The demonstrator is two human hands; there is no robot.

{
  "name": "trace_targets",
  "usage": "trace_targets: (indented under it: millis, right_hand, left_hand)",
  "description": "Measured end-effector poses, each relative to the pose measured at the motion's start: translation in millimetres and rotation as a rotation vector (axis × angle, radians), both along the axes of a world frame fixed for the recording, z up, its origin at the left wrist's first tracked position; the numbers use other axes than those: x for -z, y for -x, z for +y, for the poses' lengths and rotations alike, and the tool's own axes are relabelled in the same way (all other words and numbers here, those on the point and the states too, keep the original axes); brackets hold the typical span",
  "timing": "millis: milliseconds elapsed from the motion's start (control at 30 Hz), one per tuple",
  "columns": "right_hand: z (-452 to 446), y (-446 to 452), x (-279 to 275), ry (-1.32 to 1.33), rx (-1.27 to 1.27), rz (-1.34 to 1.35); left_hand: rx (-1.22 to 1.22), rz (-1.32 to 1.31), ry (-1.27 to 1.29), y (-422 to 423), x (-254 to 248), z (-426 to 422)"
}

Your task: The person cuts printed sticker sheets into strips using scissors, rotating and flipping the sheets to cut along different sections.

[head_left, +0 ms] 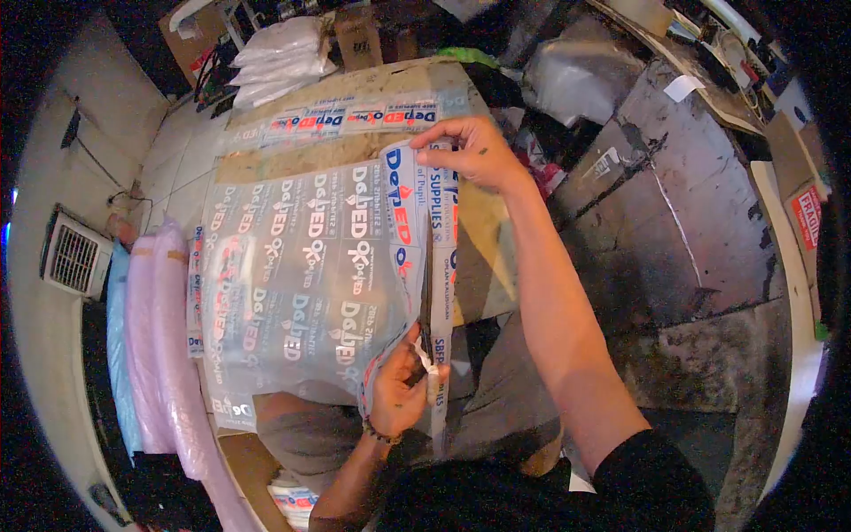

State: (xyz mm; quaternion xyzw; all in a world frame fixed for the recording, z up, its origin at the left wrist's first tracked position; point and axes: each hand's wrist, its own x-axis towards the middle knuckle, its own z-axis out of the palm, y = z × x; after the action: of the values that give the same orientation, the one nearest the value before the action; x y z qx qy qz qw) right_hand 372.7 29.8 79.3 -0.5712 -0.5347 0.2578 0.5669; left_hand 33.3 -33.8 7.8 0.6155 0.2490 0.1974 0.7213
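Spread over the work surface is a clear plastic sheet (332, 239) printed with repeated "DepED" and "SBFP SUPPLIES" lettering. My left hand (399, 386), with a beaded bracelet at its wrist, is closed around the handles of a pair of scissors (426, 332). The handles look wrapped in white, and the dark blades point away from me along the printed strip at the sheet's right side. Farther out, my right hand (474, 155) pinches the top of that strip between thumb and fingers. Part of the strip's edge curls beside my left hand.
Pink plastic rolls (173, 346) and a blue roll (122, 346) stand at the left. White packed bags (282, 53) are stacked at the back. A clear plastic bundle (581, 80) lies back right, and a box with a red FRAGILE label (807, 217) stands at the far right.
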Motion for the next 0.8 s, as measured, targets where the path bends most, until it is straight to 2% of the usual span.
trace_targets:
  millis: [167, 233, 367, 467, 567, 800]
  right_hand:
    - [-3, 1, -6, 0.009, 0.048, -0.107]
    - [-6, 2, -9, 0.014, 0.06, -0.117]
    - [-6, 3, -7, 0.003, 0.051, -0.033]
    - [-10, 6, -15, 0.031, 0.077, -0.108]
    - [-6, 7, -10, 0.018, 0.058, -0.063]
    - [-8, 9, -16, 0.02, 0.085, -0.133]
  left_hand:
    - [0.03, -0.05, 0.066, -3, 0, 0]
    - [0.026, -0.042, 0.015, -4, 4, -1]
    - [0.015, -0.095, 0.074, -4, 8, -3]
    - [0.033, -0.067, 0.08, -3, 9, -3]
    - [-0.003, -0.084, 0.092, -10, -3, -1]
    - [0.074, -0.067, -0.007, -11, 1, 1]
